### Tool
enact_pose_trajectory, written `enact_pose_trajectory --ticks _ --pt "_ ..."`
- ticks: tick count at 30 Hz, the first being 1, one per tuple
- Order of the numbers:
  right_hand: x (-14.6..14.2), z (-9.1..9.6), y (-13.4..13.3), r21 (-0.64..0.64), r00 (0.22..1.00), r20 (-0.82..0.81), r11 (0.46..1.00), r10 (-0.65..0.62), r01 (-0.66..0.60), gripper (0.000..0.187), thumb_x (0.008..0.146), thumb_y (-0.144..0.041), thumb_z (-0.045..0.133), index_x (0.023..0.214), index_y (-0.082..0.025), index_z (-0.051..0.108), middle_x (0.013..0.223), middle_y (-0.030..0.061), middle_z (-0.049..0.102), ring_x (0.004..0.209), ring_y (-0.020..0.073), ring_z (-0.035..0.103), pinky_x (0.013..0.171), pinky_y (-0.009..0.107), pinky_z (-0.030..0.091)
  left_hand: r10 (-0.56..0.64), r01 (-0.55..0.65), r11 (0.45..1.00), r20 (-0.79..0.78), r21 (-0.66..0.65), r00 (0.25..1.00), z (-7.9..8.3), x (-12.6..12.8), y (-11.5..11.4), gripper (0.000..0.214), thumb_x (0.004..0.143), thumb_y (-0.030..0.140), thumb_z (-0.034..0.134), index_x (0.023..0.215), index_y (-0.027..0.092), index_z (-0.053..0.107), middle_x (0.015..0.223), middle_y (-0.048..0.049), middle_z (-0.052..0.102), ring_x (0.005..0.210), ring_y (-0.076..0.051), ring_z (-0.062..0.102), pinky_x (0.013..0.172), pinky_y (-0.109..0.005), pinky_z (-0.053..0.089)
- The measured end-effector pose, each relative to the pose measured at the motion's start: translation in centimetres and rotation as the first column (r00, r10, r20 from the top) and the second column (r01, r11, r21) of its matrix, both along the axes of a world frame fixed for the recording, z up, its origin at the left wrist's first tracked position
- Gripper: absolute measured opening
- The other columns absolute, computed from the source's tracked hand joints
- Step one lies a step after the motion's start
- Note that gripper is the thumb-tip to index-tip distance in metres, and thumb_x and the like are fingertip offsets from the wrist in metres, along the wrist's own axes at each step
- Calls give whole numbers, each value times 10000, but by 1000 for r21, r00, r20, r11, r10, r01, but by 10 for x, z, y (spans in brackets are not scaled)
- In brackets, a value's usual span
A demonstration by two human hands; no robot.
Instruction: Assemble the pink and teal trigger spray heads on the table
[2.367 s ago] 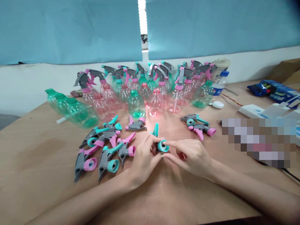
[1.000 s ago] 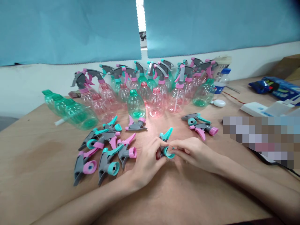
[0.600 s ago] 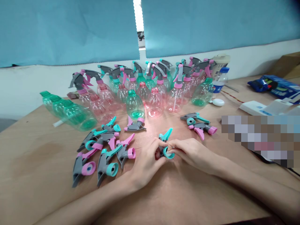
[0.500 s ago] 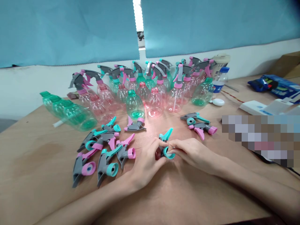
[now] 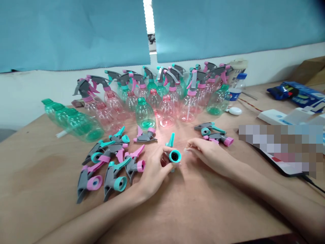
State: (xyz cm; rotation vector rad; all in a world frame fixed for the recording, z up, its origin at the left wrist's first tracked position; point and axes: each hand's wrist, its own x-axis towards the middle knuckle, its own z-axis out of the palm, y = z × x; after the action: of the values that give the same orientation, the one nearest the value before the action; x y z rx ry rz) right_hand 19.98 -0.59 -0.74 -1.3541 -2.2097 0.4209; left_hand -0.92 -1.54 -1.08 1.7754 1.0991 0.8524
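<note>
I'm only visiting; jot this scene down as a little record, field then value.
Left hand: holds a spray head, teal collar facing the camera
Right hand: pinches a small white piece, apart from the spray head
Loose heads: on the table, most to the left
Bottles: pink and green, some fitted with heads, some open

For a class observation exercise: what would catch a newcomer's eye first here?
Probably the pink and green bottles massed at the back of the table. Next, near the middle, the turquoise-collared spray head in the left hand, with loose spray heads mostly to its left.
</note>
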Motion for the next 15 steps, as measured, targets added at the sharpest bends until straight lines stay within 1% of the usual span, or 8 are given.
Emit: enact_pose_trajectory --ticks 2,4,6,8,11,12,14,15 --pt "-2 -5 1 -13 997 67 1000 26 -25 127 904 -168 459 828 -180 559 809 32 639 710 156 597 622 258 426 12 -12 1000 26 -2 1000 0 0 0 160 802 168 640 924 203 542 824 31 585 676 -120 583 643 -251 463" --pt "-4 -7 0 -13 995 74 998 68 -67 85 891 -179 495 850 -179 569 848 38 635 738 157 597 632 259 429 22 -22 1000 25 7 999 0 0 1 163 799 187 649 923 204 544 823 31 587 677 -125 586 634 -253 465" --pt "-5 -6 -2 -19 993 64 995 96 -95 85 873 -252 560 828 -180 570 818 30 627 718 153 587 602 248 419 29 -30 999 17 16 999 1 0 1 160 801 204 648 923 202 544 817 29 585 664 -126 586 618 -255 463" --pt "-6 -6 -3 -17 994 40 995 102 -102 157 838 -309 619 776 -178 560 760 17 615 676 142 571 562 235 402 31 -32 999 14 20 999 3 1 1 143 808 205 636 918 197 544 823 26 584 647 -121 585 610 -256 462" --pt "-7 -8 0 -10 994 -12 994 110 -110 161 842 -274 615 731 -175 553 720 6 611 639 125 559 543 223 395 27 -27 999 19 20 999 5 2 1 120 815 199 622 906 191 546 828 22 585 640 -117 588 611 -255 462" --pt "-6 -10 1 -10 994 -31 994 108 -108 135 851 -247 599 744 -176 560 718 4 616 636 122 563 545 222 399 25 -25 999 20 21 999 6 2 0 118 815 198 622 905 191 547 827 22 585 641 -117 589 613 -255 462" --pt "-6 -14 2 -13 993 -77 996 91 -92 26 852 -204 585 848 -179 583 733 1 638 647 125 583 554 224 418 25 -25 999 22 25 999 6 2 0 115 815 194 620 906 193 550 827 24 586 641 -117 590 616 -254 463" --pt "-6 -15 2 -13 992 -106 997 74 -76 76 848 -190 586 924 -181 585 745 1 652 658 129 597 561 226 431 25 -25 999 22 28 999 6 2 0 114 816 192 620 907 195 552 827 25 587 641 -116 590 619 -254 464"
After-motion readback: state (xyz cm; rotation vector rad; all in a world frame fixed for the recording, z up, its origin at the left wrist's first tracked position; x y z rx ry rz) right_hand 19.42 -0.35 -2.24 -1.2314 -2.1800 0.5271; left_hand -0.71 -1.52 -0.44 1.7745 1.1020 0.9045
